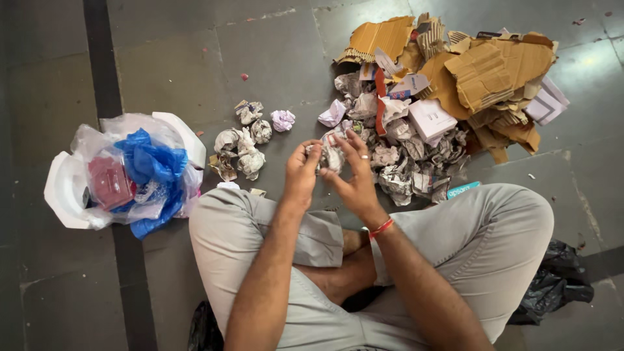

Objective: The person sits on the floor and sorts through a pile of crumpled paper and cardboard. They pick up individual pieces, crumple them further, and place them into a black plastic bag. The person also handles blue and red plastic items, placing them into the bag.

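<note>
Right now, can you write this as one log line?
left hand: holding crumpled paper | right hand: holding same paper | left: paper balls | right: cardboard pile

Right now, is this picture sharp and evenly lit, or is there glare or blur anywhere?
Head view: soft, even light with only faint shadows; a pale glare patch on the floor at upper right; the hands' fingers and the crumpled paper are slightly soft, while the cardboard pile looks sharp; floor lines bow slightly toward the edges.
</note>
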